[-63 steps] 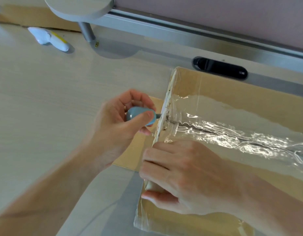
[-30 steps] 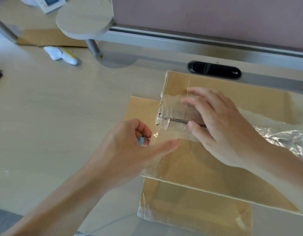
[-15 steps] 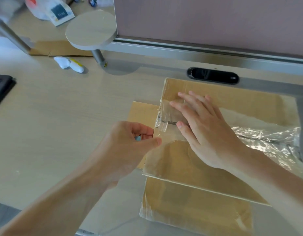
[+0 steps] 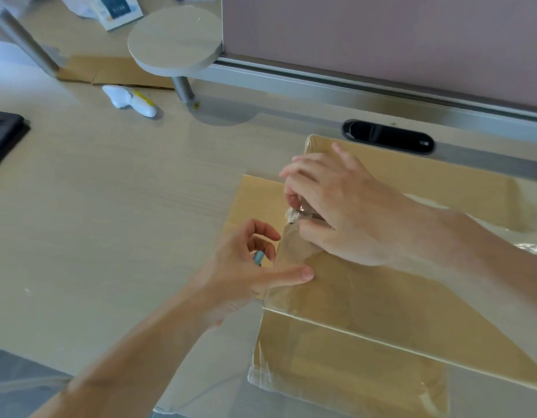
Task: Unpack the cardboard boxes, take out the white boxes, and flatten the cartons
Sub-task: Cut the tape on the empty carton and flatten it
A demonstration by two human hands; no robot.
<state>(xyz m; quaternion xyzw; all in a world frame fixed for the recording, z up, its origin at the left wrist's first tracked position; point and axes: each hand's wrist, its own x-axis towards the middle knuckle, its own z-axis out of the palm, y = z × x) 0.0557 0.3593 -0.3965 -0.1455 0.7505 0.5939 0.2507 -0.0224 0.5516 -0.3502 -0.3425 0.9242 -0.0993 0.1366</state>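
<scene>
Brown cardboard box [image 4: 396, 303]: right hand [image 4: 345, 206] pinches crumpled clear tape [image 4: 292, 215] at its left edge; left hand [image 4: 243, 273] clasps blue-handled tool [image 4: 258, 257].

Nothing legible. Packet [image 4: 119, 13] at far left carries a dark blue label [image 4: 115, 3], print too blurred. Small pale mark on black slot [image 4: 387, 137], unreadable.

Pale wooden desk [image 4: 110, 206] beneath a mauve partition [image 4: 381, 40] with a round shelf [image 4: 173, 40]
</scene>
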